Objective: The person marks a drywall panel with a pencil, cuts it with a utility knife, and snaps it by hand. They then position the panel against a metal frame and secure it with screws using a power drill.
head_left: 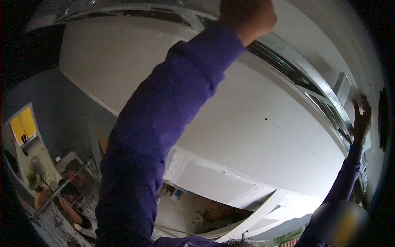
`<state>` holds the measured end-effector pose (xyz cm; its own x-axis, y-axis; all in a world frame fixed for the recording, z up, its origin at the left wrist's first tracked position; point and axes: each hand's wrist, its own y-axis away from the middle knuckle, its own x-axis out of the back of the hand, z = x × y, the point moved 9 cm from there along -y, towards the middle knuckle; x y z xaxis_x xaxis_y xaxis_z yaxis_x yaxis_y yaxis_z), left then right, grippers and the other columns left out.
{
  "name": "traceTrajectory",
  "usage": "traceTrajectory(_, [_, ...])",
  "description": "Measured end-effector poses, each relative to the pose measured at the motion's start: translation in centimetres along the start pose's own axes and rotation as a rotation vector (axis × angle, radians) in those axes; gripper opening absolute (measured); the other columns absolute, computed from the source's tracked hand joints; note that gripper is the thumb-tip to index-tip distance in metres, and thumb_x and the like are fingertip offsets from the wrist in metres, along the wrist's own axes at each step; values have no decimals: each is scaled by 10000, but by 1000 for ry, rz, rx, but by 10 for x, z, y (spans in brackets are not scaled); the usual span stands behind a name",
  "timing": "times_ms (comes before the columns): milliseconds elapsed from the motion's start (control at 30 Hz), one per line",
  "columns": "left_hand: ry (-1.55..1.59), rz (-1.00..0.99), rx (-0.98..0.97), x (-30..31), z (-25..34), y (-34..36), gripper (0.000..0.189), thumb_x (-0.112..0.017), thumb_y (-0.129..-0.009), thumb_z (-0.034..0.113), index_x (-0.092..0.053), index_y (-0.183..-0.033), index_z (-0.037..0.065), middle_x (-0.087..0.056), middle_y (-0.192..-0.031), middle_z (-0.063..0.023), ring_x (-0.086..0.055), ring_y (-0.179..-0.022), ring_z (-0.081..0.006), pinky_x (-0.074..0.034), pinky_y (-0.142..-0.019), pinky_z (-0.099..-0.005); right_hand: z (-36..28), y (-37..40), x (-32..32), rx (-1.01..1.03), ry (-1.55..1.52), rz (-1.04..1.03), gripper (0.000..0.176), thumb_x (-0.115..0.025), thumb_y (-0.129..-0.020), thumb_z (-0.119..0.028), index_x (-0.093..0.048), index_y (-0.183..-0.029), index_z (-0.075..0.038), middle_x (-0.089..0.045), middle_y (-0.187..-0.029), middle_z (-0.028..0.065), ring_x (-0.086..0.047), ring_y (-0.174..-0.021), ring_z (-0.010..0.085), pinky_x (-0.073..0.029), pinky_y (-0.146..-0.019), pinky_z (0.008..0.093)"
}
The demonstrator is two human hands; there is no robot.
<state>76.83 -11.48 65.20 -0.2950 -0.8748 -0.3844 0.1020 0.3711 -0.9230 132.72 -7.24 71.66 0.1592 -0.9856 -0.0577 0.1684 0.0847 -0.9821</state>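
My left hand (249, 18), at the end of a raised purple sleeve (152, 111), reaches the top edge of the view beside a long metal channel (304, 68). Its fingers look closed, partly cut off by the frame; whatever they hold is hidden. Farther off at the right, my right hand (362, 119) is raised with its fingers apart and slightly curled, near the pale overhead surface and the far end of the channel. Nothing shows between those fingers. A short metal piece (342, 87) joins the channel near my right hand.
A broad white panel (263, 123) spans the middle, with a recessed opening (197, 210) below it. Dark grey wall (78, 107) stands at the left. People (68, 201) are at the lower left, near a pole and a yellow panel (23, 124). A blurred patch covers the lower right.
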Motion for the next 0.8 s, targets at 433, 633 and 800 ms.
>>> traceTrajectory(433, [-56, 110, -32, 28, 12, 3, 389, -713, -847, 281, -644, -1144, 40, -599, -1155, -187, -513, -1124, -364, -406, -935, -484, 11, 23, 5, 317, 92, -75, 456, -555, -934, -32, -588, -1355, -205, -475, -1456, 60, -446, -1351, 211, -380, -1144, 360])
traceTrajectory(633, [-20, 218, -90, 31, 6, 8, 354, -642, -879, 243, -639, -1152, 19, -600, -1167, -186, -518, -1138, -367, -389, -962, -500, 37, 15, -10, 497, 717, -50, 490, -453, -957, -12, -547, -1402, -194, -496, -1464, 53, -435, -1371, 222, -343, -1162, 358])
traceTrajectory(800, [24, 362, -91, 25, -7, 10, 348, -532, -881, 152, -640, -1186, 23, -604, -1188, -195, -513, -1176, -377, -376, -1001, -507, 85, -9, -15, 518, 452, -46, 375, -383, -1044, -159, -596, -1348, -109, -579, -1350, 106, -487, -1305, 266, -355, -1133, 396])
